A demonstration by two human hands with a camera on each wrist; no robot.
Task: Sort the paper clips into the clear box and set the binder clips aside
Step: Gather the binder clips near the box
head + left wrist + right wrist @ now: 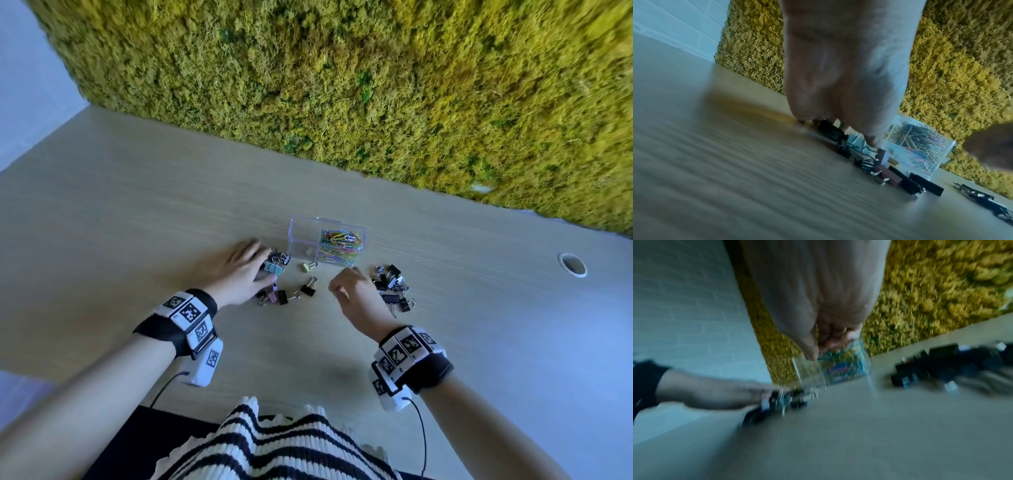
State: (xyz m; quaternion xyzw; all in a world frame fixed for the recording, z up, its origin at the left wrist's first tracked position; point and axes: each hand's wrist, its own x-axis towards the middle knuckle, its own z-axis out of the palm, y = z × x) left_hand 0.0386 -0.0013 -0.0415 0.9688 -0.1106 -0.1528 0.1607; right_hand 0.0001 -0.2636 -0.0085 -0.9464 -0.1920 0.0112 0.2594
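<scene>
Box [327, 245] mid-frame, long axis left-right, holds paper clips [339, 240]; left hand [239, 270] flat on binder clips [274, 265]; right hand [356, 291] curled, contents unclear.

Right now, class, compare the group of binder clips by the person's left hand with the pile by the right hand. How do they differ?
The left group mixes colours: blue, pink and black clips; the right pile is mostly black with some white. The left group is strung out loosely, with stray clips beside it; the right pile is heaped together. The left hand touches its group; the right hand hovers beside its pile. Both lie on the table outside the clear box.
</scene>
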